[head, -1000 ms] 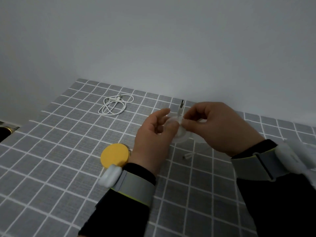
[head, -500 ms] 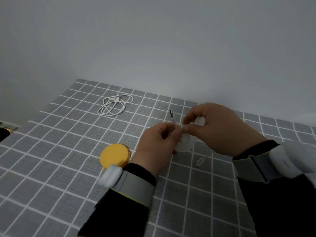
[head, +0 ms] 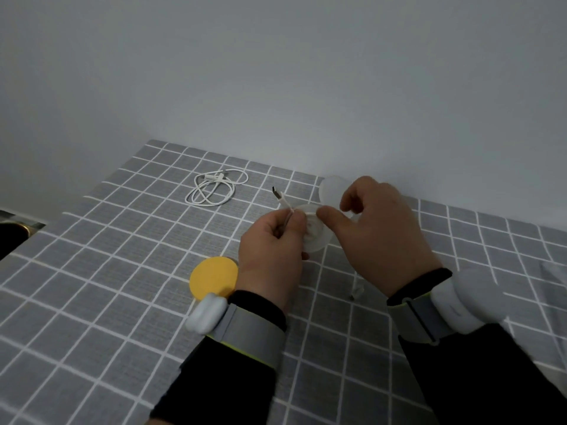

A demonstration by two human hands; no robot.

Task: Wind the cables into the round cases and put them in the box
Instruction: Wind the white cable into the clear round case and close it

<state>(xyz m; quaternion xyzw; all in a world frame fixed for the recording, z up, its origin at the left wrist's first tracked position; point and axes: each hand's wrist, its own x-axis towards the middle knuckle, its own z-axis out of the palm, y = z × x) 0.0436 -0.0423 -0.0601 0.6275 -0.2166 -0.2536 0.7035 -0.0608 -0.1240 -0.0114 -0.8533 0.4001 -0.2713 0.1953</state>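
White cable (head: 284,204) is passing through your left hand (head: 271,243), which is clenching around it with the fingers curled into the palm. The cable's USB plug (head: 277,194) is sticking out above the fist, pointing toward 11 o'clock. The white round case (head: 316,237) is being held between your two hands, over the grey checked tablecloth (head: 122,271), and is touching the left knuckles. Your right hand (head: 380,231) is pinching the case: the thumb (head: 329,216) is pressing on its upper rim and the other fingers are curling behind it. A translucent round lid (head: 333,187) is showing at 12 o'clock from the case, just past the right fingertips; whether those fingers are holding it cannot be told. The cable's loose end (head: 357,290) is showing at 5 o'clock from the case, beside your right wrist; whether it is touching the cloth cannot be told. A yellow round case (head: 211,277) is lying flat at 7 o'clock from the white case, just beside your left wrist. A coiled white cable (head: 214,188) is lying at 10 o'clock, well apart from both hands.
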